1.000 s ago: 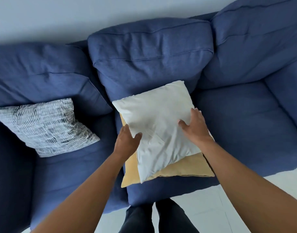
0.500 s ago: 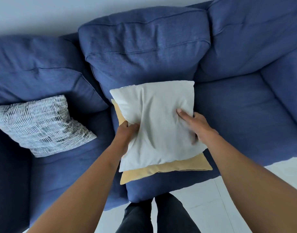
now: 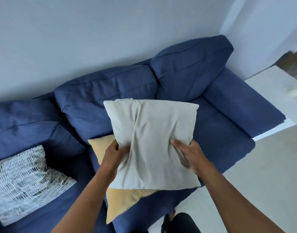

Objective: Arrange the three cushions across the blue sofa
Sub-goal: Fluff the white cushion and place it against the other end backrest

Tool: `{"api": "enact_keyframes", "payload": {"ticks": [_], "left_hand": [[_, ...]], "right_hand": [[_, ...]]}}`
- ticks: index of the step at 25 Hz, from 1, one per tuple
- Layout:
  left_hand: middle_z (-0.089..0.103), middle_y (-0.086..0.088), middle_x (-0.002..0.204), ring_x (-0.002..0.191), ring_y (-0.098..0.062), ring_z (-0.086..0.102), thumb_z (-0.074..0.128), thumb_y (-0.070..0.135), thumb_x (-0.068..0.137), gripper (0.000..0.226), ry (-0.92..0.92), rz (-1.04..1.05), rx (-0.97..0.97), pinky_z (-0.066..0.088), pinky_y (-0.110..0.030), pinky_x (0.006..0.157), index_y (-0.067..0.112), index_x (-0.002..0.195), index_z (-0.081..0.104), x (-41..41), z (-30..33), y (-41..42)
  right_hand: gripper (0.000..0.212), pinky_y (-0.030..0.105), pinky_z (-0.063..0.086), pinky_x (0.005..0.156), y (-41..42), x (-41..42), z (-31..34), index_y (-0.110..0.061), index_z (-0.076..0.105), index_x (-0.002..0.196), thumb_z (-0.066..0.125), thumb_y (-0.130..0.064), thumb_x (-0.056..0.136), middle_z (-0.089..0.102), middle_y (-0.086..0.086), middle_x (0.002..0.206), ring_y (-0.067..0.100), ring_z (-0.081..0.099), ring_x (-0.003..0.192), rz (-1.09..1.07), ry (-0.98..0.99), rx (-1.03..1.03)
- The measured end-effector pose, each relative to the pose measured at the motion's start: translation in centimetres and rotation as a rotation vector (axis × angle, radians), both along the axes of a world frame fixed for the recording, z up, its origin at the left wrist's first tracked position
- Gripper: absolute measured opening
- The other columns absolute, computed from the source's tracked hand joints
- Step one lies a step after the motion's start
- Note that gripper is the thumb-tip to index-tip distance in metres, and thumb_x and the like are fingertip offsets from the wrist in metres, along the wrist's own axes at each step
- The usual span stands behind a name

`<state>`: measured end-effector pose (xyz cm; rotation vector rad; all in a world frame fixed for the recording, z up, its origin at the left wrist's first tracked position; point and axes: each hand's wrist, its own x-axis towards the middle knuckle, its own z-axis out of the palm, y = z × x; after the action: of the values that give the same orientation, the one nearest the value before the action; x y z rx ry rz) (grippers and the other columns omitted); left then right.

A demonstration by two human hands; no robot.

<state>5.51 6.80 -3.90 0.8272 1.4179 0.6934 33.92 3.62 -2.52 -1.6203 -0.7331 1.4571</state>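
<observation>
Two hands are gripping the pale grey cushion (image 3: 152, 143) above the middle seat of the blue sofa (image 3: 228, 132). At about eight o'clock on that cushion the left hand (image 3: 113, 154) is bunching the cloth, its grip pinching a fold, though its fingertips are disappearing behind the fabric. At about four o'clock the right hand (image 3: 189, 153) is pinching the lower right edge, thumb on the near face, the other fingers hidden behind the cushion. A small label is sticking up at the cushion's top edge, its print too blurred to read.

Underneath, the yellow cushion (image 3: 125, 200) is lying on the middle seat, mostly covered; only a corner at ten o'clock and a wedge at six o'clock are showing. Whether the grey cushion is touching it cannot be told.

Over at nine o'clock the patterned grey-and-white cushion (image 3: 25, 180) is leaning in the left seat, its left side cut off by the frame. The right seat at three o'clock is showing only blue fabric. At the bottom edge, dark trousers are showing partly against the pale floor (image 3: 265, 165).
</observation>
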Motion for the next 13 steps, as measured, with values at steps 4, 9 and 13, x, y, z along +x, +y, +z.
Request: {"api": "enact_keyframes", "payload": {"ticks": [4,9,13], "left_hand": [[0.083,0.011,0.113,0.109,-0.017,0.076,0.079,0.025,0.077,0.039,0.009,-0.046,0.127,0.059,-0.042,0.095,0.034,0.116,0.076,4.0,2.3,0.4],[0.081,0.010,0.115,0.112,-0.018,0.074,0.078,0.009,0.076,0.051,0.023,-0.068,0.240,0.058,-0.041,0.093,0.032,0.121,0.070,12.2,4.7,0.0],[0.078,0.011,0.121,0.115,-0.017,0.072,0.069,0.016,0.068,0.063,0.020,-0.094,0.316,0.057,-0.041,0.094,0.034,0.128,0.066,20.7,6.8,-1.5]], "right_hand": [[0.070,0.050,0.059,0.098,-1.7,4.5,2.2,-0.022,0.074,0.124,0.096,-0.051,0.064,0.082,0.000,0.114,0.024,0.078,0.105,-0.121,-0.010,0.054],[0.057,0.037,0.062,0.086,-3.7,13.3,3.6,-0.026,0.074,0.121,0.096,-0.031,0.069,0.082,-0.007,0.111,0.014,0.079,0.099,-0.171,-0.061,0.164],[0.038,0.018,0.059,0.066,-6.0,22.3,4.1,-0.032,0.074,0.110,0.089,-0.017,0.078,0.082,-0.017,0.101,0.004,0.078,0.087,-0.252,-0.123,0.242]]}}
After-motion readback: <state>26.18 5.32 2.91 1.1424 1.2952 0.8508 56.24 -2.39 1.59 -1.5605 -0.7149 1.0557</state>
